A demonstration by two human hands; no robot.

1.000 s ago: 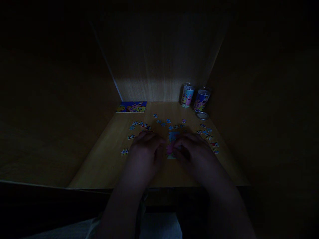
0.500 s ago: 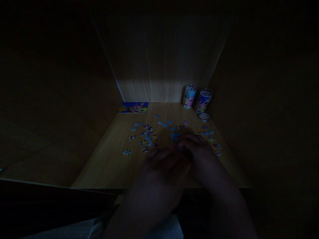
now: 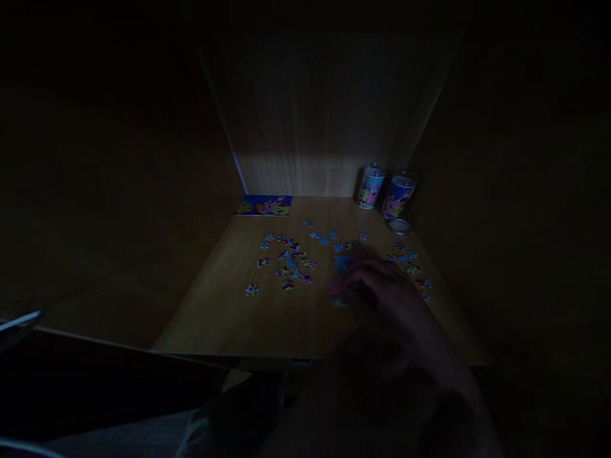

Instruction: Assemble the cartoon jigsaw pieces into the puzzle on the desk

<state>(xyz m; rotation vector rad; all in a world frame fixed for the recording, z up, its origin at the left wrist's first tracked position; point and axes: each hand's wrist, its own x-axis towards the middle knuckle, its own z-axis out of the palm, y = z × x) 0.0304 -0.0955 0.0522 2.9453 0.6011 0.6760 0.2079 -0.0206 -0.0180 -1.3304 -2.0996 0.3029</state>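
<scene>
On the wooden tabletop lies a partly joined jigsaw puzzle [image 3: 340, 289], blue at the top and pink lower down. My right hand [image 3: 384, 286] bends over its right side, thumb and fingers closed at the puzzle's edge and covering part of it. Close to the camera, my left hand [image 3: 372, 375] is a dark, blurred shape in front of my right forearm; its fingers cannot be made out. Loose puzzle pieces [image 3: 293, 267] are heaped left of the joined part, and more pieces [image 3: 411, 268] lie to the right of my right hand.
A blue picture sheet [image 3: 267, 205] lies at the back left. Two printed cans [image 3: 370, 189] [image 3: 398, 197] stand in the back right corner, with a round lid [image 3: 400, 226] before them. Wooden panels [image 3: 305, 172] enclose the table. The light is very dim.
My left hand has drawn back from the puzzle toward the camera, uncovering the puzzle's lower left part. My right hand stays at the puzzle. The whole view has shifted slightly.
</scene>
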